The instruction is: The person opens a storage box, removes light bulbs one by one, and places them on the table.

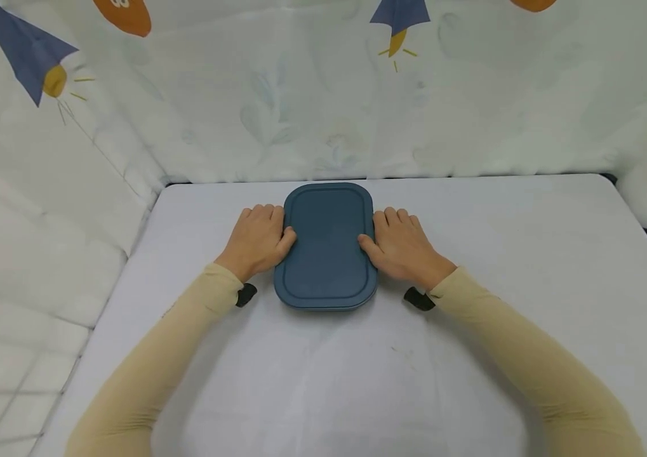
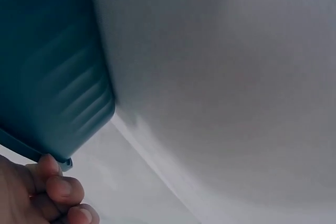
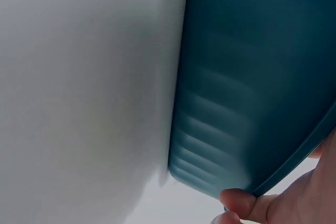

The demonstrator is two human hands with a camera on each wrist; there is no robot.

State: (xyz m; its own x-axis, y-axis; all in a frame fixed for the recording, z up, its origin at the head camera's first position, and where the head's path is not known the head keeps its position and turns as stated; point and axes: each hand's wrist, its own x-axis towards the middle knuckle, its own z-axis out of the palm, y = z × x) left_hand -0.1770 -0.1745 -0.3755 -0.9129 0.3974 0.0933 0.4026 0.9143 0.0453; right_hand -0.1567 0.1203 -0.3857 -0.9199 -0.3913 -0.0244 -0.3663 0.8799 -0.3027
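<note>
A dark blue rectangular storage box (image 1: 326, 254) with rounded corners and a fitted lid lies lengthwise on the table, a grooved line running round its top. Along its left edge my left hand (image 1: 257, 238) grips the rim, thumb on the lid and fingers over the side. My right hand (image 1: 400, 244) holds the opposite edge in the same way. Both wrist views show the ribbed side wall (image 2: 58, 72) reaching down to the white cloth, with curled fingertips (image 3: 239, 202) at the lid's rim. The inside of the box is hidden.
White cloth covers the table (image 1: 329, 387). Behind it hangs a pale curtain (image 1: 312, 95) with rocket prints, meeting the table's far edge, and similar fabric (image 1: 26, 222) closes off the left. Black straps (image 1: 419, 298) show beneath both wrists.
</note>
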